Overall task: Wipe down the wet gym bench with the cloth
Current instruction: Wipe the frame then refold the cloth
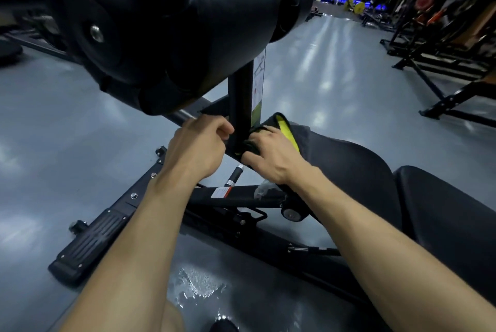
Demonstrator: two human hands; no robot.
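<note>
Left hand (200, 148) curled against the left side of the black upright post (241, 117), fingers tucked in; probably bracing the frame, though I can't tell if it pinches a cloth edge. Just right of it, across the post, right hand (271, 156) presses the cloth (291, 133) down at the post's base, fingers bent over a bunched fold, likely working the awkward joint. Cloth is dark with a yellow-green face showing, draped beyond the right hand over the front end of the bench pad (357, 170). Pad is black, matte, no clear droplets visible here. Water puddle (198, 286) on floor below the forearms. Roller pads (166, 31) hang above both hands.
</note>
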